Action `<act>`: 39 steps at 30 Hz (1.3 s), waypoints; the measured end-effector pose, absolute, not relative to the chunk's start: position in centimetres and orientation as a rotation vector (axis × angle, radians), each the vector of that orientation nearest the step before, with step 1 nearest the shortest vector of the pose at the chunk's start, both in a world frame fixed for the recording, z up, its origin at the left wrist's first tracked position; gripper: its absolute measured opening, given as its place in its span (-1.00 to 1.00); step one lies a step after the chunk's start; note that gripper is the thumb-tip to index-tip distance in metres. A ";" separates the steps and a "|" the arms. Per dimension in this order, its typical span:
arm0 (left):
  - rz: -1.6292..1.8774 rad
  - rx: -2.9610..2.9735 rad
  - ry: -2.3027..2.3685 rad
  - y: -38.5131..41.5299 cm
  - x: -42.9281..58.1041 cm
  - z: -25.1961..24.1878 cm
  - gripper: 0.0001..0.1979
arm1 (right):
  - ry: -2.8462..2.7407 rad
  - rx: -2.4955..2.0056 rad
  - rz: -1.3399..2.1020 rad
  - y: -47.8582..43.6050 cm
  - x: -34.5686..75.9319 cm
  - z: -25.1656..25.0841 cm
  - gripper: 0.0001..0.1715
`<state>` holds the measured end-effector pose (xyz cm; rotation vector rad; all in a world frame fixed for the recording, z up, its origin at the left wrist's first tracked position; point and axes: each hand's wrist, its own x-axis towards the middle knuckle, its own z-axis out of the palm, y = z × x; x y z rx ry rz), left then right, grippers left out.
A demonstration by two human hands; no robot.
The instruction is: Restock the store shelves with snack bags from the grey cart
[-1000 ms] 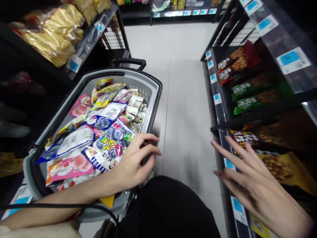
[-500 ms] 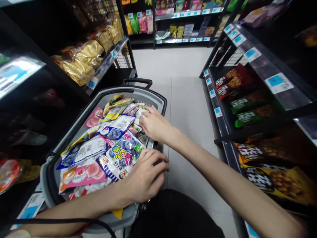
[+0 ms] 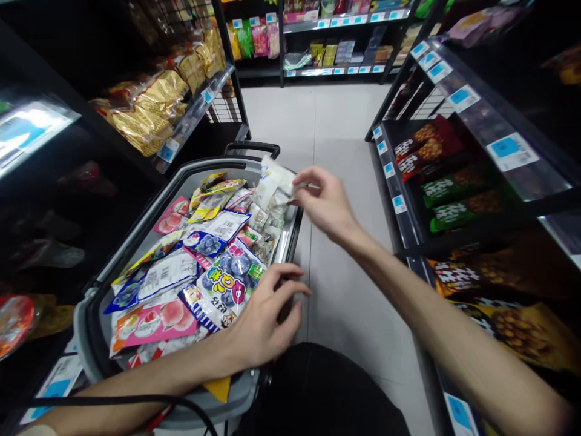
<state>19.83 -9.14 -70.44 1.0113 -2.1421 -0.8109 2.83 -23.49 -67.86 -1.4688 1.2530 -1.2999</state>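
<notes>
White packet [image 3: 273,181] over basket [image 3: 82,324] — shelves [image 3: 482,124] alongside

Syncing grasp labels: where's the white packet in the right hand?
In the head view, the white packet is slightly up-left of centre, pinched by the right hand at the far right of the basket, near its black handle.

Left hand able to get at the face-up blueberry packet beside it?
Probably yes: the left hand is close beside the blueberry packet, and no other packet appears to lie over it.
</notes>
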 end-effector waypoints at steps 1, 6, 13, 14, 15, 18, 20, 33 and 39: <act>-0.835 1.053 -2.059 -9.3 19.8 -70.6 -0.71 | 1.208 -1.341 -1.356 -23.2 1.6 -67.0 -0.84; -1.077 1.158 -1.498 -10.3 19.5 -71.7 -0.44 | 1.143 -1.010 -1.355 -19.7 -2.9 -64.6 -0.79; -1.094 1.156 -1.471 -10.9 19.5 -71.5 -0.26 | 1.058 -0.867 -1.143 -17.7 -0.6 -65.1 -0.79; -1.085 1.161 -1.463 -10.9 19.5 -71.4 -0.27 | 1.039 -0.850 -1.118 -17.6 -0.1 -64.9 -0.81; -1.078 1.168 -1.450 -10.9 19.5 -71.4 -0.27 | 1.022 -0.837 -1.095 -17.5 0.3 -64.6 -0.82; -1.082 1.200 -1.390 -10.9 19.4 -71.6 -0.23 | 0.987 -0.825 -1.037 -17.0 0.9 -63.8 -0.84; -1.099 1.213 -1.360 -11.1 19.4 -71.8 -0.21 | 0.968 -0.860 -0.992 -16.6 1.0 -63.5 -0.76; -1.094 1.201 -1.349 -9.9 19.6 -70.2 -0.70 | 1.200 -1.817 -1.357 -16.9 0.7 -63.8 -0.90; -1.406 1.102 -1.361 -9.1 19.6 -70.1 -0.64 | 1.297 -1.754 -1.290 -17.3 0.1 -64.8 -0.74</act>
